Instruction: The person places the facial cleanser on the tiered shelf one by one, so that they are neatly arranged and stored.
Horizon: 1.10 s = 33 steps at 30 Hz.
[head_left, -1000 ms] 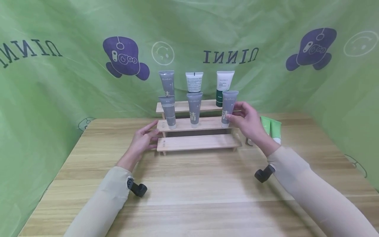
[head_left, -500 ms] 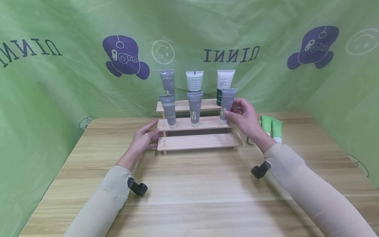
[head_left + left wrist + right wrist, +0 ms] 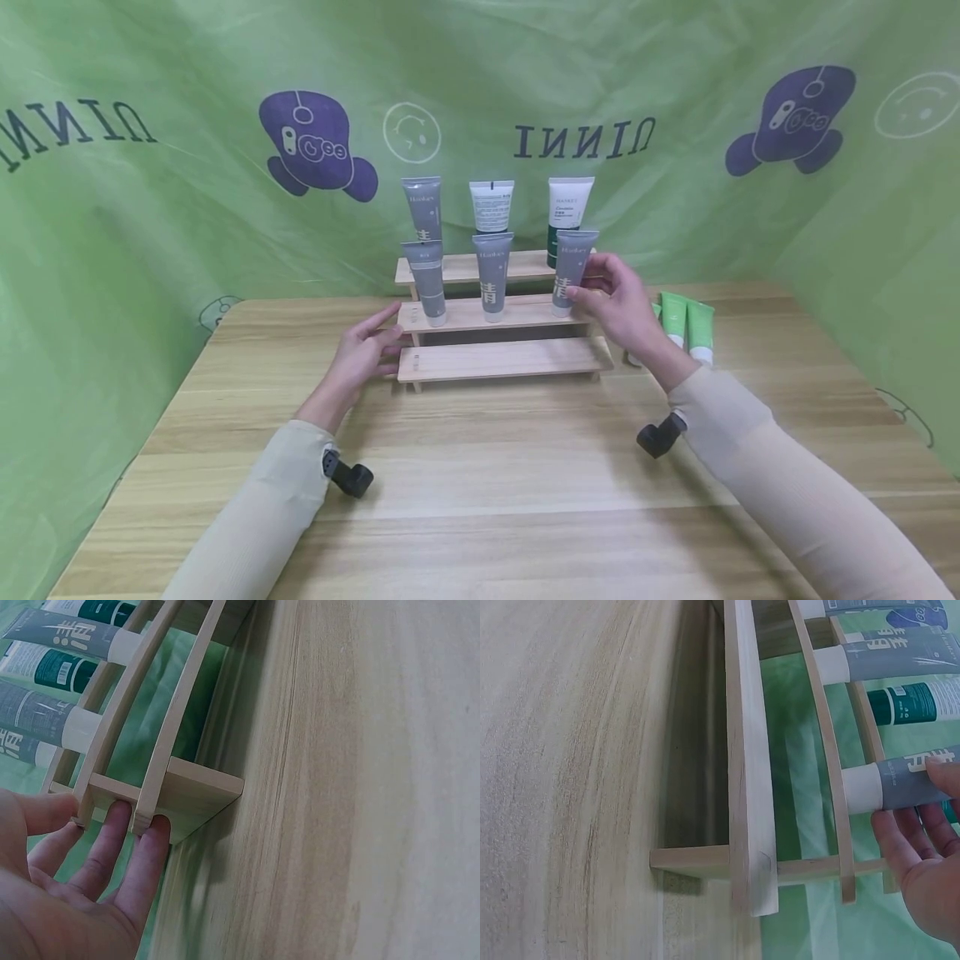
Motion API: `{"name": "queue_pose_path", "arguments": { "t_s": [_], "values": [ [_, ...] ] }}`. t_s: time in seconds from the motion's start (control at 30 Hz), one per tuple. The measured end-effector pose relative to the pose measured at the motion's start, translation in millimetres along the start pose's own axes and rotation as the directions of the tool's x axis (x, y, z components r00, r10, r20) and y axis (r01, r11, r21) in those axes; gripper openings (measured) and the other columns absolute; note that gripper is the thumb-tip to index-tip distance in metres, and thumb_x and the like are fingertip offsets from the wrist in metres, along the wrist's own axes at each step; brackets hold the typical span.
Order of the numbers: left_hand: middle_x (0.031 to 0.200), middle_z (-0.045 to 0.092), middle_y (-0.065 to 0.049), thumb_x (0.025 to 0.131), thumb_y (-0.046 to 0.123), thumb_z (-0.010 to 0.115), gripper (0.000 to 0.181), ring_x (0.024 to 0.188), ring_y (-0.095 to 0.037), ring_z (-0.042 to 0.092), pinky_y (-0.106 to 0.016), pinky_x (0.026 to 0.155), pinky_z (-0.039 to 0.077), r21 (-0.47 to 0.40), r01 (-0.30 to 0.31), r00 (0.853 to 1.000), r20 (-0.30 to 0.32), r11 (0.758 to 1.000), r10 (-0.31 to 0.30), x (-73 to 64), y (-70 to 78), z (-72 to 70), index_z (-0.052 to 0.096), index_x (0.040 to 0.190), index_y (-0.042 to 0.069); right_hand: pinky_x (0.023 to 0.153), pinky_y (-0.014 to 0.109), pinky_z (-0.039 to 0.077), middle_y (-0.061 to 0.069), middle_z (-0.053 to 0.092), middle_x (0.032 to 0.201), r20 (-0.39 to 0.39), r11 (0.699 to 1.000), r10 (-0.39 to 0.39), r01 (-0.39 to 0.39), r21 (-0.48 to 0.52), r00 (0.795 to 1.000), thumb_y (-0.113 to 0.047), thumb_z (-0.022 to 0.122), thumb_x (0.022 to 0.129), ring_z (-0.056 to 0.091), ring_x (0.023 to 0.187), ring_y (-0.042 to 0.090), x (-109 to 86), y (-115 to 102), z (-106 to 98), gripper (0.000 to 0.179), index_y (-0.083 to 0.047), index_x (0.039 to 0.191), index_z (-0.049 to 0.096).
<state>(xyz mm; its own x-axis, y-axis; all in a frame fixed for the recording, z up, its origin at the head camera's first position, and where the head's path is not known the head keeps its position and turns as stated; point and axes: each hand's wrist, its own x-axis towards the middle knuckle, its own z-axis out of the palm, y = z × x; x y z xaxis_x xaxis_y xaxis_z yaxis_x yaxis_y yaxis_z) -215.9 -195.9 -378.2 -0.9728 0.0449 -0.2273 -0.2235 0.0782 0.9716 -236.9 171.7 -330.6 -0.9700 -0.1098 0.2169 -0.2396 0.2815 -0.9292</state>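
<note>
A three-tier wooden display stand (image 3: 502,361) stands on the table. My right hand (image 3: 624,307) pinches a grey squeeze tube (image 3: 573,257) between thumb and fingers, upright at the right end of the middle tier. In the right wrist view its white cap (image 3: 862,787) is right at the tier's edge. Two more grey tubes, one at the left (image 3: 428,279) and one in the middle (image 3: 492,275), stand on that tier. My left hand (image 3: 356,357) touches the stand's left end, its extended fingertips (image 3: 155,829) against the ends of the boards.
On the top tier stand a grey tube (image 3: 424,204), a white tube with printed text (image 3: 492,206) and a white-and-green tube (image 3: 568,200). Green tubes (image 3: 701,327) lie on the table right of the stand. A green printed curtain (image 3: 465,75) hangs behind.
My right hand has shifted the grey tube slightly left along the middle tier; it was raised a little half a second ago and is lower now. The left hand stays put.
</note>
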Motion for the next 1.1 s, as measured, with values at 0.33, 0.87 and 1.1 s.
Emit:
{"name": "queue_pose_path", "arguments": {
  "t_s": [0.33,0.87,1.1],
  "values": [
    [0.144,0.049,-0.022,0.105,0.017,0.052,0.055,0.124,-0.039,0.054,-0.045,0.095,0.057,0.005,0.001,1.0,0.0,1.0,-0.001,-1.0,-1.8,1.7,0.036,0.157,0.026,0.109,0.04,0.046,0.02,0.059,0.133,0.03,1.0,0.008,-0.008,0.0,1.0,-0.002,0.068,0.094,0.057,0.122,0.031,-0.4,3.3,-2.1,0.048,0.004,0.137,0.048],
    [0.147,0.048,-0.019,0.105,0.019,0.053,0.054,0.123,-0.037,0.053,-0.046,0.098,0.055,0.003,0.008,1.0,-0.014,1.0,-0.008,0.6,-0.4,1.1,0.037,0.156,0.028,0.102,0.03,0.051,0.018,0.061,0.13,0.036,0.999,0.017,-0.016,-0.028,0.999,-0.006,0.069,0.095,0.059,0.118,0.026,-6.2,6.0,-11.8,0.044,0.001,0.135,0.052],
    [0.147,0.047,-0.02,0.105,0.02,0.053,0.055,0.124,-0.036,0.054,-0.045,0.098,0.055,0.015,0.0,1.0,-0.007,1.0,0.0,0.8,-2.0,0.5,0.037,0.156,0.029,0.088,0.022,0.057,0.022,0.061,0.126,0.037,1.0,0.014,-0.013,-0.019,0.999,-0.011,0.07,0.096,0.063,0.106,0.016,-28.2,15.7,-25.9,0.045,0.006,0.133,0.052]
  ]
}}
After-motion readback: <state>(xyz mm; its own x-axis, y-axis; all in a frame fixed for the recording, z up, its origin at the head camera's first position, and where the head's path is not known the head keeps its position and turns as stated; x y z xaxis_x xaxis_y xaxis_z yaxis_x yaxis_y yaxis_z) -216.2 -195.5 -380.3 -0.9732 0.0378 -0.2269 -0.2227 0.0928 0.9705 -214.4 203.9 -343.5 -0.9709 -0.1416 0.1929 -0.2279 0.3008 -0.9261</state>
